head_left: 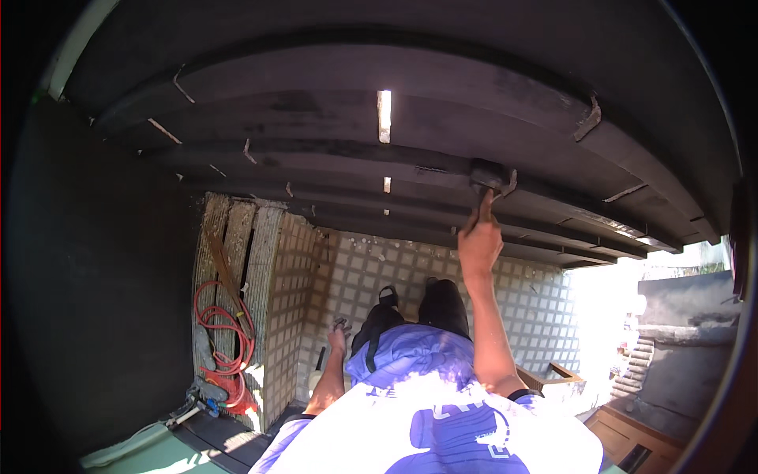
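My right hand (481, 243) reaches up and forward, its fingers closed round a dark, wide-headed hand tool (489, 172). One finger lies stretched along the tool toward its head. The head touches a ledge on the dark ribbed wall (332, 118), beside a pale, bare strip (509, 183). Down by my left hip hangs my left hand (338, 338), its fingers curled and greyish at the tips. Whatever they hold, if anything, is too small to make out.
At the left, a red hose (229, 365) lies coiled on rough corrugated boards (237, 261). Below me is a tiled floor (521, 308). A wooden frame (557, 373) stands at the right, and a brown panel (632, 442) lies at the lower right. A dark side wall (95, 261) rises on the left.
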Action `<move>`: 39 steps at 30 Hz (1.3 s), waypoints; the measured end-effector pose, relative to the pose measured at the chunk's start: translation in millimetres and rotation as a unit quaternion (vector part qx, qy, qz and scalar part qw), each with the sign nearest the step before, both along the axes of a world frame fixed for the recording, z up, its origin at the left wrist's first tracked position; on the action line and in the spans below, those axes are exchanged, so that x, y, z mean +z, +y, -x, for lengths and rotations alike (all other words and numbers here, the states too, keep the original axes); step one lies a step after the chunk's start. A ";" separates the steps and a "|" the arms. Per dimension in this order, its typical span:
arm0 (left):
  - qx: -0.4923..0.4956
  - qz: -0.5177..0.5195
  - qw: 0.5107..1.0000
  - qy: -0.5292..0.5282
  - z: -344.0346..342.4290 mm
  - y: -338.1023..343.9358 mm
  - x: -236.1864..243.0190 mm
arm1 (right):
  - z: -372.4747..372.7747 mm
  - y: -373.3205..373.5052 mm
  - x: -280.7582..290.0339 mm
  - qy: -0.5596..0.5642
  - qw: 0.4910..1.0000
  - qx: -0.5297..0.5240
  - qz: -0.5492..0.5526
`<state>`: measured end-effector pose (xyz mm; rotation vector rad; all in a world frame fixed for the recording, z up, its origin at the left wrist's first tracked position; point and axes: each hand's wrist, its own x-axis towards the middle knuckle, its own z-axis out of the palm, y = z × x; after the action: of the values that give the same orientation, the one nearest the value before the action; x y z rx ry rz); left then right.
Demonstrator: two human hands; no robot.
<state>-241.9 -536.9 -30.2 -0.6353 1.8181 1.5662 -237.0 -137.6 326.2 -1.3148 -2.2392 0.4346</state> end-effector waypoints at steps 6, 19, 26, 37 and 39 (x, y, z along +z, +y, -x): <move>0.080 0.047 0.996 0.000 10.1 -29.3 7.9 | 1.5 -17.6 0.9 -0.006 0.994 0.110 0.008; 0.211 0.047 0.974 0.064 -17.1 -32.5 45.5 | -52.0 32.6 5.6 -0.009 0.997 0.064 0.041; 0.245 0.053 0.954 0.164 35.4 -42.3 71.0 | -53.1 31.3 -3.1 0.055 0.993 0.099 0.016; -0.109 0.147 0.786 0.591 318.9 -33.2 272.0 | 68.6 -76.7 -12.9 -0.024 0.996 -0.049 -0.074; -0.177 0.154 0.668 0.706 376.6 -27.8 296.1 | 120.6 -121.7 7.6 -0.074 0.996 -0.036 -0.027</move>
<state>-618.5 -564.7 265.9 1.2060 2.9996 1.4755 -357.6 -259.3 333.7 -1.4372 -2.2962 0.2570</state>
